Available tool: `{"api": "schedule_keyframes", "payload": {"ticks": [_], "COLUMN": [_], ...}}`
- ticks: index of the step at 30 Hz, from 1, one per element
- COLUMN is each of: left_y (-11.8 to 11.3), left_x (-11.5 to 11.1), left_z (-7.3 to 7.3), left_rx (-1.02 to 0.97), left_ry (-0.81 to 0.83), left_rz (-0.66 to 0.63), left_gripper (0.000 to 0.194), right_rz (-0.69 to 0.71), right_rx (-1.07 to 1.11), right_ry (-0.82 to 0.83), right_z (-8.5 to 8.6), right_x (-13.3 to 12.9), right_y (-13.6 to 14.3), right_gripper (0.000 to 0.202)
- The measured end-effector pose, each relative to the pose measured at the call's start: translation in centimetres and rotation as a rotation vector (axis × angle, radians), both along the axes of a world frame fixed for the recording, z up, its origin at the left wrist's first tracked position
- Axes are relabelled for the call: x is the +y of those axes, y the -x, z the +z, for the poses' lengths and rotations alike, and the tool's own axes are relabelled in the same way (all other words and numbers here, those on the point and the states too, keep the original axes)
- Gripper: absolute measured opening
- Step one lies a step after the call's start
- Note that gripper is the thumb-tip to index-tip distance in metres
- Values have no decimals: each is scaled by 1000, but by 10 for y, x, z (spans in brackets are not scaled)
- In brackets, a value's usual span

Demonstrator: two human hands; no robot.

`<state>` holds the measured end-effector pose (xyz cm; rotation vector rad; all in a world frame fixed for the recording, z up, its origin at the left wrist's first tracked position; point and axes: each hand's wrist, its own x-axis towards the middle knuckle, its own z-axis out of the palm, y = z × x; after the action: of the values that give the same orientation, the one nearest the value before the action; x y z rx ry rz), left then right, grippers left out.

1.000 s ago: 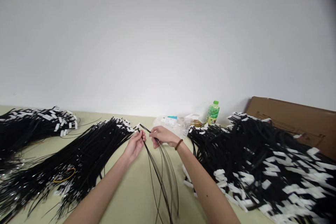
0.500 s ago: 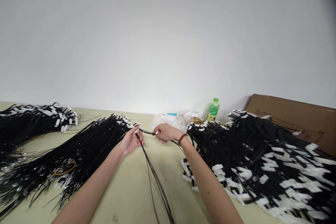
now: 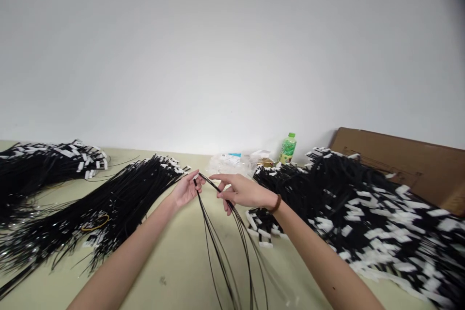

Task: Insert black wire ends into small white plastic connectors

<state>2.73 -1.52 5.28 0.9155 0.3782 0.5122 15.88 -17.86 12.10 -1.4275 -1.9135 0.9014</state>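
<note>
Between my hands is a small bunch of thin black cables (image 3: 218, 252), bent over at the top with both sides hanging toward the table's near edge. My left hand (image 3: 187, 189) pinches the bend, where a bit of white shows at the fingertips. My right hand (image 3: 241, 191) has its thumb and fingers around the right-hand side of the same cables, index finger stretched toward the left hand. Close to the left hand lies a pile of black cables (image 3: 134, 193) with white tags at its far end. A larger cable pile (image 3: 298, 193) is beside my right wrist.
More tagged cables (image 3: 54, 164) lie at the far left. A yellow band (image 3: 95, 223) rests on the middle-left pile. Along the wall stand a clear plastic bag (image 3: 228, 163), a green-capped bottle (image 3: 287, 148) and a brown cardboard piece (image 3: 399, 160). The tabletop (image 3: 174, 261) is pale green.
My right hand has slid along the cables, lower and slightly right. Their right side now hangs down instead of stretching sideways. The left hand keeps its pinch. The view has shifted slightly.
</note>
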Motion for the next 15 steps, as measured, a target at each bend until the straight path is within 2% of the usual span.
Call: {"api": "schedule_keyframes", "payload": {"ticks": [2, 6, 8, 11, 15], "left_y": [-6, -19, -22, -25, -26], "left_x": [-11, -37, -47, -57, -59], "left_z": [-4, -24, -34, -40, -39], "left_rx": [40, 184, 249, 298, 301], "left_ry": [-10, -34, -64, -119, -120], "left_rz": [-71, -265, -363, -459, -485], "left_gripper": [27, 28, 32, 37, 38], "right_rz": [-63, -278, -365, -446, -434], "right_rx": [70, -22, -67, -153, -282], "right_ry": [25, -117, -202, -378, -548], "right_z": [-22, -76, -97, -112, -116], "right_x": [-6, -7, -5, -8, -18], "right_y": [-12, -33, -35, -33, -30], "right_gripper": [54, 40, 34, 28, 27]}}
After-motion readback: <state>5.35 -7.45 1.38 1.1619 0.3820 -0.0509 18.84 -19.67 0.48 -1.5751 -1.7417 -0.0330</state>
